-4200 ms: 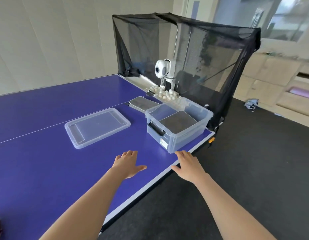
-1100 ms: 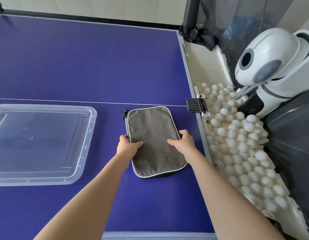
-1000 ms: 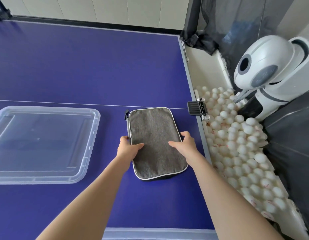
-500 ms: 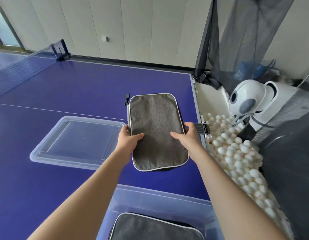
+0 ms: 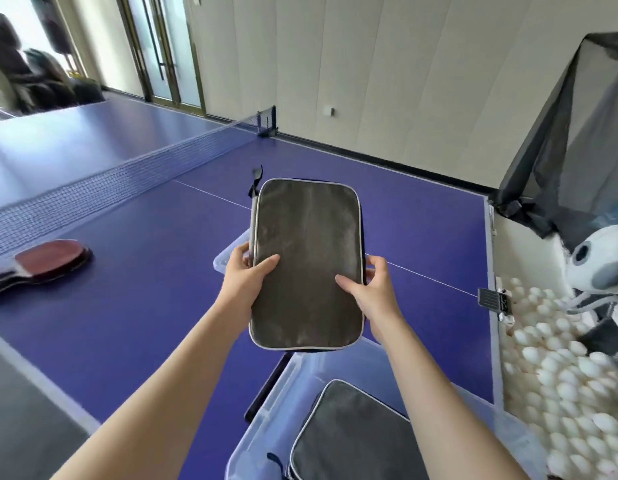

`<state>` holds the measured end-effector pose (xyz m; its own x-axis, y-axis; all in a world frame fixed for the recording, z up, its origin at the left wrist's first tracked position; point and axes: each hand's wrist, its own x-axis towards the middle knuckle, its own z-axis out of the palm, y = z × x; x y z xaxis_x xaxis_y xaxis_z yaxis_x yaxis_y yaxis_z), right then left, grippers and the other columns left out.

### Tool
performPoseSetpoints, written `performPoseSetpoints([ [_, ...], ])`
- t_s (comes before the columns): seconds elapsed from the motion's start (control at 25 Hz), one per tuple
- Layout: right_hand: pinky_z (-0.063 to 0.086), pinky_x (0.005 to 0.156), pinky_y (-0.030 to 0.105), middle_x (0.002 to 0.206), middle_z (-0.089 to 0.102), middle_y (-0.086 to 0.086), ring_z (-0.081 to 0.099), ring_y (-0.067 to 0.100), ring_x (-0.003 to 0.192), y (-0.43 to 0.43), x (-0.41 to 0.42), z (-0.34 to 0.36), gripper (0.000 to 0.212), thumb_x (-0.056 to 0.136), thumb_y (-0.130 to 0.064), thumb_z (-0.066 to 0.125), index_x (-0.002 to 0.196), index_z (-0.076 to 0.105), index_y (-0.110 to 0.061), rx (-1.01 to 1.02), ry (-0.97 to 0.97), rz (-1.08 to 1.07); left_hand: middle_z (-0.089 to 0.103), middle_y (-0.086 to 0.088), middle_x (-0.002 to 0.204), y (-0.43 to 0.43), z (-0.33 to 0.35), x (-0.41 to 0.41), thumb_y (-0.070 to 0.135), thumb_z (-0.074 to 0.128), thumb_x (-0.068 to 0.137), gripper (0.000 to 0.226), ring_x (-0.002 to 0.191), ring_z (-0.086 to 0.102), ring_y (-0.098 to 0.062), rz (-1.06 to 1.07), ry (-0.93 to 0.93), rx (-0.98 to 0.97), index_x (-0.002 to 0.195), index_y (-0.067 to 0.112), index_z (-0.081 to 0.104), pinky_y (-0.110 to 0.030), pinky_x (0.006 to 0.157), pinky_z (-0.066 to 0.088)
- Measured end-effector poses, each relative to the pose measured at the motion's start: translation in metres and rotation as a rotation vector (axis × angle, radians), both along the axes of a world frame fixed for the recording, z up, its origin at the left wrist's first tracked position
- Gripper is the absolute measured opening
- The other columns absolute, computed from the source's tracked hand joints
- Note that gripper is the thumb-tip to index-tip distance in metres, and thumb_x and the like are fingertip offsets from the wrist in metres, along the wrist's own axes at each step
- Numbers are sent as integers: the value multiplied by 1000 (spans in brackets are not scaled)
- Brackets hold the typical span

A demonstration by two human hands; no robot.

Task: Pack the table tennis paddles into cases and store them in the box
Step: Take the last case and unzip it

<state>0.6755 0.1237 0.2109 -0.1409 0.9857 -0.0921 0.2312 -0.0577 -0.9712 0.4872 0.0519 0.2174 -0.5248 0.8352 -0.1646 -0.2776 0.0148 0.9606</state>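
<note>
Now | your left grip (image 5: 243, 275) and right grip (image 5: 373, 289) each pinch a long edge of the case (image 5: 305, 261) | long axis 12–6 | box (image 5: 262, 431) lies at 6, below its near end.

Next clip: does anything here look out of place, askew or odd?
Only the red-faced paddle, lying uncased on the table at left, far from the box. The held grey case looks intact; nothing is spilled.
</note>
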Motion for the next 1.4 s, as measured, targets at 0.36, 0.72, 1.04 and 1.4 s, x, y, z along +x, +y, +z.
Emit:
performPoseSetpoints([
  [0.36,50,86,33,116,55,1,58,17,104,-118,-180,-40,46,76,-13,77,101,44,-33,-25,0,273,72,-6,103,-156,-51,-173,10,71,84,37,81,71,-20,205,-47,-93,114,18,50,-31,65,55],
  [0.72,43,79,22,111,54,-1,56,13,98,-200,-350,-63,50,84,-18,71,127,46,-22,37,-156,354,69,-12,87,-261,-71,-333,4,62,90,17,75,63,-22,335,105,-63,102,13,55,-39,68,53],
  [1.04,42,89,15,103,53,-5,54,12,102,-183,-481,-9,21,91,-20,62,111,67,-24,523,-193,480,64,2,81,-267,-77,-428,10,69,85,23,73,57,-7,212,554,-219,94,26,56,-16,65,43],
  [1.4,38,67,9,91,56,-2,54,7,84,-84,-579,3,10,84,-27,70,92,71,-31,441,-393,740,61,13,91,-177,-72,-533,18,76,80,34,88,58,-11,-51,879,-331,109,22,60,-17,75,39],
])
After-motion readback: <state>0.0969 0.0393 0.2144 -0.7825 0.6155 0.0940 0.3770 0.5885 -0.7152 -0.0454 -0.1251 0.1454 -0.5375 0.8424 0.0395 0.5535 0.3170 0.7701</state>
